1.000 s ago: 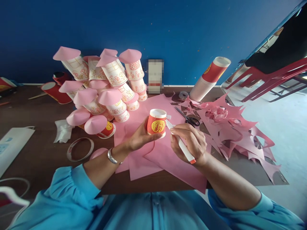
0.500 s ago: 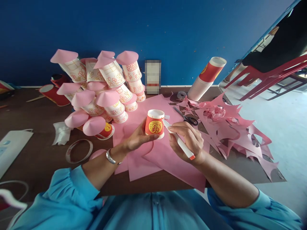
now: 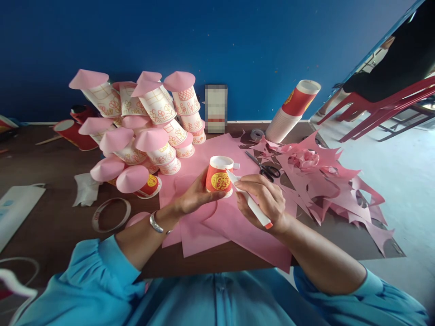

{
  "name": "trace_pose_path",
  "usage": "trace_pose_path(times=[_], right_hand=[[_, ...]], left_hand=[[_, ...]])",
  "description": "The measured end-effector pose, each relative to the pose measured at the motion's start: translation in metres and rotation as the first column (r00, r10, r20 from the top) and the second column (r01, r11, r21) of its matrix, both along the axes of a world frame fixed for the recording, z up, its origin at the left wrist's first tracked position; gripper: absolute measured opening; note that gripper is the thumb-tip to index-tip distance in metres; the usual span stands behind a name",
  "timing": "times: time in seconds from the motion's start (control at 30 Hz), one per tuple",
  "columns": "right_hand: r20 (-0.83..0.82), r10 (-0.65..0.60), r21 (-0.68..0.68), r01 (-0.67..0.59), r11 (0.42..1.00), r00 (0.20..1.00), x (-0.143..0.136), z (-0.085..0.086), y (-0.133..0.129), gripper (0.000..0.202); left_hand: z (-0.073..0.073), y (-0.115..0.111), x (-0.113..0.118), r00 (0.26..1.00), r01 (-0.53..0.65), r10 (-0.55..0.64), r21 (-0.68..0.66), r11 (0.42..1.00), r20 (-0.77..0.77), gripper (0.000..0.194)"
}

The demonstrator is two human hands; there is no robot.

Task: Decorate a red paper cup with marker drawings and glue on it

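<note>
My left hand (image 3: 199,194) grips a red paper cup (image 3: 212,175) with a yellow emblem, held upside down so its white base faces up. Between the thumb and fingers of my right hand (image 3: 263,199) is a white marker (image 3: 254,209) with a red end. Its tip meets the side of the cup near the emblem. A small white cap-like piece (image 3: 237,166) shows just behind the cup. Pink paper sheets (image 3: 244,235) lie beneath both hands.
Cups with pink paper cones (image 3: 152,140) crowd the left back. A cup stack (image 3: 285,122) leans by the blue wall. Scissors (image 3: 268,171), a tape roll (image 3: 257,134) and pink scraps (image 3: 326,185) lie right; a larger ring (image 3: 111,214) lies left. A red chair (image 3: 377,108) stands beyond.
My right hand and the marker have shifted slightly left, bringing the tip further across the cup's side. The cup has turned a little in my left hand.
</note>
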State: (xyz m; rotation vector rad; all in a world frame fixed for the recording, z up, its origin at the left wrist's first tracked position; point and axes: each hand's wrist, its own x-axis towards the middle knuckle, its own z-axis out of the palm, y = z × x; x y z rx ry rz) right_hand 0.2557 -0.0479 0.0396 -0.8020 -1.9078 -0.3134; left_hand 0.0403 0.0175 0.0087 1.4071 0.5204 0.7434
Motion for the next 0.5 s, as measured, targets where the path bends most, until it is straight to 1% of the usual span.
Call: trace_pose_path(times=[0.07,0.23,0.37,0.5], right_hand=[[0.006,-0.004,-0.002,0.004,1.0,1.0,-0.0002,0.0003,0.0008,0.02],[0.011,-0.013,-0.006,0.013,1.0,1.0,-0.0004,0.0016,0.0016,0.022],[0.016,-0.014,-0.005,0.014,1.0,1.0,-0.0006,0.0021,0.0018,0.02],[0.015,-0.029,-0.004,0.029,1.0,0.999,-0.0007,0.0016,0.0022,0.016]], left_hand=[[-0.0016,0.0002,-0.0005,1.0,-0.002,0.002,-0.003,1.0,-0.004,0.081],[-0.0049,0.0006,-0.0008,1.0,-0.01,0.01,0.0,1.0,-0.002,0.081],[-0.0033,0.0008,0.0,1.0,-0.001,0.001,0.006,1.0,0.025,0.076],[-0.0027,0.0011,0.0009,0.999,0.002,-0.002,0.008,1.0,0.048,0.075]])
